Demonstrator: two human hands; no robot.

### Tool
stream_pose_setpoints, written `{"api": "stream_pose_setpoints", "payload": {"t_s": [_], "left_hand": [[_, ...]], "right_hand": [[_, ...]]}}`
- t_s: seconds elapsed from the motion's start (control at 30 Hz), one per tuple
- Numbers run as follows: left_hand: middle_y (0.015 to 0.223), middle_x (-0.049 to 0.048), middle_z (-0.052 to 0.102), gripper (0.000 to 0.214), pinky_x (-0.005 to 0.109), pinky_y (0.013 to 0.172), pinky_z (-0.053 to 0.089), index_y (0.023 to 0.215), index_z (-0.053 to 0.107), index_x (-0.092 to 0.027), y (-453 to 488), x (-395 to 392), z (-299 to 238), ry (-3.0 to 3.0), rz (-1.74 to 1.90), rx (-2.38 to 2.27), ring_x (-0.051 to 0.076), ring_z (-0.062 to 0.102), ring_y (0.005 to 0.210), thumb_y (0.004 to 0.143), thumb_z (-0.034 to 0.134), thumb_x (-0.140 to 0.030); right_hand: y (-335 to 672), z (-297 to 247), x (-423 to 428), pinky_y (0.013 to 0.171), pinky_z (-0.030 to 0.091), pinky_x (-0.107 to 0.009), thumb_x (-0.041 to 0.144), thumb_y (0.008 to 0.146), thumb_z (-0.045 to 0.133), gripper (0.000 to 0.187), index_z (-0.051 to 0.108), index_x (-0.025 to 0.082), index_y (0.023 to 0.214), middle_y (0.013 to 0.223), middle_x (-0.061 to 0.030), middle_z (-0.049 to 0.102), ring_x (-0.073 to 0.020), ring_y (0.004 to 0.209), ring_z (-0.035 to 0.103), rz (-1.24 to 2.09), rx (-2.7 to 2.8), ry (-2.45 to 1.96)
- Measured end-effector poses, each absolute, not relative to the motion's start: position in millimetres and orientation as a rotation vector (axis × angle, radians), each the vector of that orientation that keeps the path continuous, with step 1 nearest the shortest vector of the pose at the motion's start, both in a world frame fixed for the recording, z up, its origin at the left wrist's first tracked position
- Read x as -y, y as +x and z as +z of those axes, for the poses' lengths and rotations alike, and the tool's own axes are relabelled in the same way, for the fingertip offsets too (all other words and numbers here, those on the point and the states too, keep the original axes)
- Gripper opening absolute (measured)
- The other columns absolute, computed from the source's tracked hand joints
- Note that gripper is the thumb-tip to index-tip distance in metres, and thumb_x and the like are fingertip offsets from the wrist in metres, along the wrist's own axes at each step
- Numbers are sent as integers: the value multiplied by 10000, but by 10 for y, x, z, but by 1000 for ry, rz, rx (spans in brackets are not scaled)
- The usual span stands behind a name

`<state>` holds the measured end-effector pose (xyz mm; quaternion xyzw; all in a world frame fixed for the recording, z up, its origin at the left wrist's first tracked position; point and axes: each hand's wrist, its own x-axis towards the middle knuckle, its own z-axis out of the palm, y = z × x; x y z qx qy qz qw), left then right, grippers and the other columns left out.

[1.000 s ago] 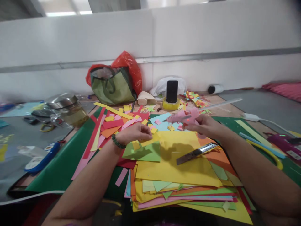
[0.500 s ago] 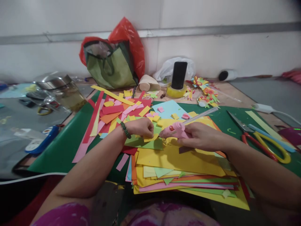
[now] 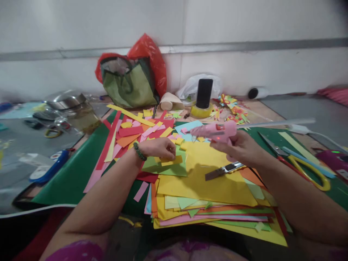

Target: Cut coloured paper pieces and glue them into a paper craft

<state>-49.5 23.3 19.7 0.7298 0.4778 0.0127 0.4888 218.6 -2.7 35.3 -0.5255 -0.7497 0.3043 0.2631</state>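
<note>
My right hand (image 3: 240,148) grips a pink glue gun (image 3: 214,131) with a clear glue stick (image 3: 274,123) jutting out the back; it is raised above the paper, nozzle pointing left. My left hand (image 3: 160,148) pinches a small yellow paper strip (image 3: 172,161) against a green sheet (image 3: 163,166). Both rest over a pile of coloured paper sheets (image 3: 206,185) on a green cutting mat (image 3: 73,174). A utility knife (image 3: 223,170) lies on the yellow sheet just below my right hand.
Scissors with yellow and red handles (image 3: 301,161) lie at right. A phone (image 3: 204,93) stands in a yellow tape roll by the wall. A green and red bag (image 3: 130,81), a glass jar (image 3: 78,116) and paper flowers (image 3: 233,110) sit further back.
My right hand has lifted the glue gun up and to the right, off the yellow strip, uncovering the utility knife. My left hand stays on the strip.
</note>
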Motion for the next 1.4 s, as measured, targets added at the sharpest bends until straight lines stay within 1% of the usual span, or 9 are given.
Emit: {"api": "stream_pose_setpoints", "payload": {"t_s": [0.3, 0.47, 0.63, 0.73, 0.83, 0.9, 1.0, 1.2, 1.4], "left_hand": [[498, -68, 490, 293, 157, 427, 286, 619, 598, -143, -576, -209, 326, 1219, 877, -970, 29, 401, 445, 527, 858, -243], [582, -41, 581, 275, 167, 502, 418, 669, 591, -131, -444, -216, 231, 1034, 984, -966, 55, 539, 513, 565, 841, -183], [594, -31, 610, 259, 152, 507, 445, 687, 562, -136, -352, -182, 204, 992, 965, -996, 84, 633, 552, 619, 810, -159], [581, -32, 604, 245, 135, 483, 436, 683, 553, -136, -300, -146, 203, 983, 936, -1004, 76, 634, 523, 654, 794, -168], [563, -37, 601, 275, 123, 443, 414, 700, 548, -145, -229, -106, 193, 964, 875, -985, 73, 626, 488, 643, 811, -196], [556, -40, 604, 325, 120, 435, 413, 701, 542, -149, -174, -79, 181, 970, 838, -948, 74, 626, 478, 606, 840, -238], [556, -43, 609, 400, 126, 443, 431, 698, 547, -149, -101, -47, 154, 993, 800, -922, 82, 632, 475, 536, 877, -306], [571, -49, 612, 408, 136, 466, 438, 693, 601, -141, -38, -23, 104, 1059, 890, -963, 80, 636, 480, 511, 871, -386], [573, -23, 627, 377, 172, 502, 470, 677, 631, -133, -8, 11, 94, 1231, 936, -1003, 100, 638, 490, 562, 825, -435]], "right_hand": [[2512, 192, -612, 547, 359, -282, 578, 782, 564, 473, 560, 197, 502, 523, -43, 659, -188, 575, 598, 445, 2013, -2011], [2525, 76, -768, 608, 375, -296, 610, 786, 571, 554, 517, 202, 415, 563, -77, 675, -209, 643, 624, 442, 2204, -2144], [2586, 285, -569, 541, 348, -302, 504, 834, 587, 494, 547, 200, 447, 491, -58, 592, -180, 498, 544, 486, 2352, -2137], [2536, 359, -348, 492, 303, -292, 422, 839, 611, 391, 563, 199, 521, 508, -40, 584, -156, 455, 486, 200, 2450, -1847], [2344, 247, -183, 523, 373, -256, 312, 880, 570, 144, 664, 210, 843, 722, -37, 676, -139, 543, 558, -3, 2432, -1148], [2194, 130, -122, 580, 426, -240, 243, 909, 529, 189, 643, 219, 1057, 877, -55, 693, -131, 638, 608, -79, 2405, -762], [2051, 25, -78, 605, 447, -225, 210, 955, 465, 213, 646, 211, 1069, 873, -58, 672, -123, 690, 618, -131, 2430, -467], [2006, 46, -68, 630, 469, -225, 294, 946, 523, 217, 683, 191, 840, 771, -40, 633, -114, 684, 598, 322, 2256, -512], [1947, 16, -126, 514, 407, -234, 474, 750, 689, 313, 624, 174, 687, 657, -12, 596, -118, 594, 516, 955, 1890, -918]]}}
